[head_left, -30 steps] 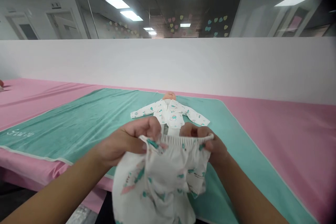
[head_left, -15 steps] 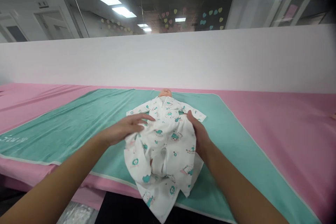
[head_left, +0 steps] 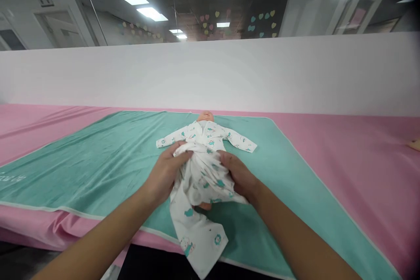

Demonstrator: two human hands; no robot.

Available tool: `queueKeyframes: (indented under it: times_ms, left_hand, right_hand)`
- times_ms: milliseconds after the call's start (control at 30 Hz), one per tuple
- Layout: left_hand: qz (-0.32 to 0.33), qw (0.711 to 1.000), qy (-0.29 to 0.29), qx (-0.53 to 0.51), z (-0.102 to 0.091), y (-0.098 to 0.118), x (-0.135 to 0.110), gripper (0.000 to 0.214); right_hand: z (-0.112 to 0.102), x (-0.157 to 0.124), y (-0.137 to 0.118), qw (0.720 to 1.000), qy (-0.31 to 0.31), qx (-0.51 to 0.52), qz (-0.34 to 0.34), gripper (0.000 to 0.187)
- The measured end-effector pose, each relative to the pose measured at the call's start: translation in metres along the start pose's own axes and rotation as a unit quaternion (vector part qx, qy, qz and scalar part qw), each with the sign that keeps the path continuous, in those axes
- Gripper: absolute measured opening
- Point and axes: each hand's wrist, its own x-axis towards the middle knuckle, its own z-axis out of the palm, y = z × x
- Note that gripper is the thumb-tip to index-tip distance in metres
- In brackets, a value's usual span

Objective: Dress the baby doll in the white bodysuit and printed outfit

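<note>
A baby doll (head_left: 205, 116) lies on its back, head toward the white wall, in a white printed long-sleeved top (head_left: 210, 133) with both sleeves spread out. Over its lower body are white baby pants (head_left: 203, 175) with green prints. My left hand (head_left: 169, 168) grips the bunched cloth on the left side, thumb on top. On the right side my right hand (head_left: 238, 175) pinches the gathered cloth. One pant leg hangs down toward me, flat and unfilled. A bit of the doll's skin-coloured leg shows beneath the bunched cloth; the rest is covered.
Under the doll is a green blanket (head_left: 108, 162) with a pale edge, spread over a pink sheet (head_left: 344, 153). A low white wall (head_left: 210, 74) runs along the back, with glass or a mirror above. A tan object (head_left: 415, 144) shows at the far right edge.
Both hands have moved inward and closed on the pants. The cloth that lay spread is now gathered up in folds, and the right pant leg is drawn up toward my right hand.
</note>
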Motion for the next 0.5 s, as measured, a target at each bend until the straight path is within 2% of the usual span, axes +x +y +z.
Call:
queueKeyframes:
  times_ms: [33,100,167,200,233,300,367,400,467,500]
  left_hand:
    - [0.013,0.999,0.020,-0.025,-0.002,0.004,0.001,0.026]
    - [0.009,0.998,0.015,-0.064,-0.005,0.011,0.001,0.019]
    - [-0.050,0.994,-0.038,-0.090,-0.003,0.015,-0.001,0.018]
    - [-0.089,0.989,-0.071,-0.097,-0.002,0.016,-0.003,0.022]
    - [-0.123,0.982,-0.102,-0.100,-0.002,0.015,-0.006,0.027]
    - [-0.167,0.971,-0.157,-0.073,-0.002,0.011,-0.012,0.031]
    - [-0.184,0.957,-0.225,0.016,-0.005,0.005,-0.016,0.030]
    - [-0.185,0.945,-0.262,0.070,-0.007,0.003,-0.018,0.029]
    - [-0.175,0.926,-0.311,0.121,-0.010,-0.001,-0.020,0.032]
    - [-0.164,0.932,-0.305,0.103,-0.011,-0.002,-0.020,0.033]
  right_hand:
    - [0.002,-0.002,-0.001,0.998,-0.052,-0.027,0.021,0.038]
    - [0.007,-0.007,-0.002,0.980,-0.162,-0.084,0.080,0.044]
    - [0.010,-0.011,-0.004,0.953,-0.237,-0.136,0.131,0.044]
    - [0.011,-0.013,-0.005,0.949,-0.246,-0.143,0.136,0.040]
    - [0.011,-0.014,-0.006,0.955,-0.236,-0.134,0.122,0.037]
    - [0.007,-0.014,-0.007,0.982,-0.165,-0.069,0.054,0.036]
    - [0.002,-0.012,-0.006,0.997,-0.083,0.007,-0.008,0.038]
    - [0.001,-0.011,-0.006,0.997,-0.062,0.032,-0.019,0.039]
    - [0.001,-0.009,-0.004,0.996,-0.061,0.061,-0.007,0.041]
    - [0.003,-0.008,-0.002,0.995,-0.070,0.070,0.001,0.044]
